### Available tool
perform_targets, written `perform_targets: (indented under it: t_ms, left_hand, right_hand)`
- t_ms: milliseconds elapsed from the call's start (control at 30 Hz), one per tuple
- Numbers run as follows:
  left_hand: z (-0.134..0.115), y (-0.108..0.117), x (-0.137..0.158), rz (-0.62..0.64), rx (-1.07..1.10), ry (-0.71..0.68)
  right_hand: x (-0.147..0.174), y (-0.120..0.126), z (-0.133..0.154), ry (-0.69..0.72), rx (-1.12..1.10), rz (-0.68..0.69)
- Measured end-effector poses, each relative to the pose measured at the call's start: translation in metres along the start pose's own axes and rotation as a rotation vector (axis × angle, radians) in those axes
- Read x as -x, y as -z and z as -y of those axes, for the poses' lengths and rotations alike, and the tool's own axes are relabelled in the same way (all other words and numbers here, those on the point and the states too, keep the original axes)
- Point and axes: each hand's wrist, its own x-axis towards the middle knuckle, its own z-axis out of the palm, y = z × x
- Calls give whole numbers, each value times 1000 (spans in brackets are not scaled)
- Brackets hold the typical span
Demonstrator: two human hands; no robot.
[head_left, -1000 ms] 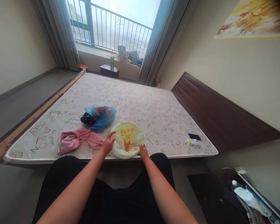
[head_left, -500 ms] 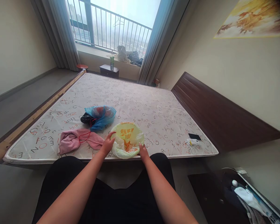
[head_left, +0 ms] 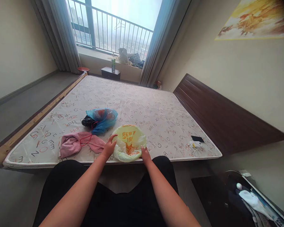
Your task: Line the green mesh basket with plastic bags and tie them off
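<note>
A pale yellow-green plastic bag (head_left: 123, 130) with orange printing lies at the mattress's near edge, its rim spread into a round opening. My left hand (head_left: 110, 146) grips the left side of that rim, and my right hand (head_left: 145, 154) grips the right side. Some fingers of both hands are hidden by the plastic. Just left of the bag lies a pink towel (head_left: 72, 144) bound with red string. Behind the towel is a blue plastic bag (head_left: 105, 121) with something reddish inside, also tied with red string. A black bundle (head_left: 87, 120) touches its left side.
The letter-printed mattress (head_left: 134, 101) fills the middle, with a dark headboard (head_left: 217, 107) at right. A black phone (head_left: 197, 138) and a white charger with cable (head_left: 196, 144) lie near its right corner. Clothes (head_left: 255, 201) lie at lower right. A nightstand (head_left: 110, 72) holds a green bottle.
The view has shifted very slightly. Both hands keep their hold on the bag's rim, and the things on the mattress lie as before.
</note>
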Motion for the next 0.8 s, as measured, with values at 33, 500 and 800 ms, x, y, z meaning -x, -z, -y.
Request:
perform_targets:
  t_ms: [33,500,800]
  left_hand:
    - [1,0,0,0,1,-1]
    - [-6,1,0,6,3,28]
    - [-19,-8,11,142,-10,-1]
  right_hand:
    - [1,0,1,1,5,-2]
    - [8,8,16,147,289,-155]
    - [12,-29,59,368,694,159]
